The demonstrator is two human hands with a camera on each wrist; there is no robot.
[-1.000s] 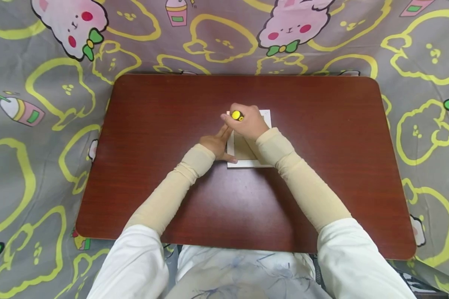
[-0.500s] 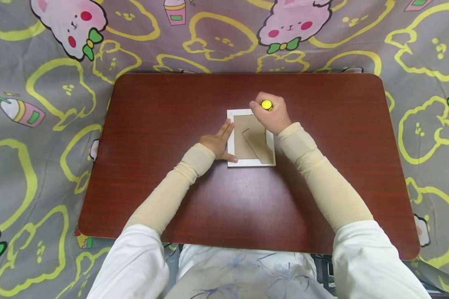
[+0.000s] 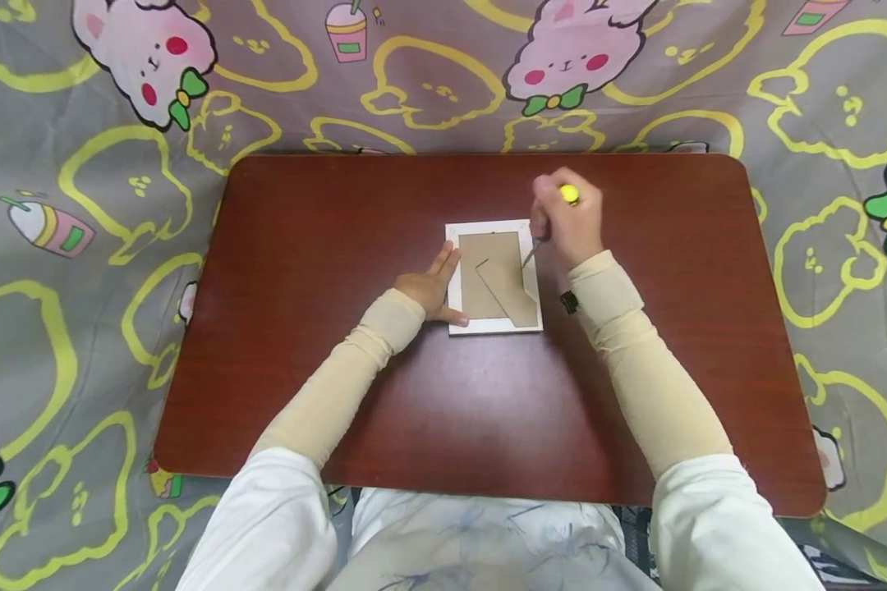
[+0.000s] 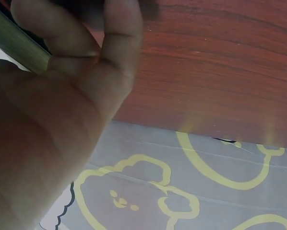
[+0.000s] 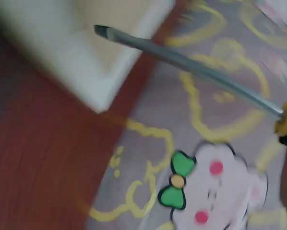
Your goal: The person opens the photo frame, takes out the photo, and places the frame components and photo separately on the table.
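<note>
A white picture frame [image 3: 454,279] lies face down on the table, its brown backing board [image 3: 480,283] and angled stand flap showing. My left hand [image 3: 430,289] steadies the frame's left side, thumb and fingers spread along the edge; the left wrist view shows this hand [image 4: 52,110] close up. My right hand [image 3: 572,222] grips the yellow-and-black handle of a flat-head screwdriver [image 3: 536,250] above the frame's right side. In the right wrist view the screwdriver's shaft [image 5: 196,69] runs diagonally, with its flat tip overlapping the frame [image 5: 102,93].
The reddish-brown wooden table [image 3: 325,213] has rounded corners. A grey cloth [image 3: 429,74] with yellow cartoon outlines and pink characters hangs behind it and along both sides. A small dark device [image 3: 569,302] sits at the right wrist.
My right hand has moved the screwdriver from the frame's upper left across to beyond its right side, uncovering the backing board. My left hand stays on the left edge.
</note>
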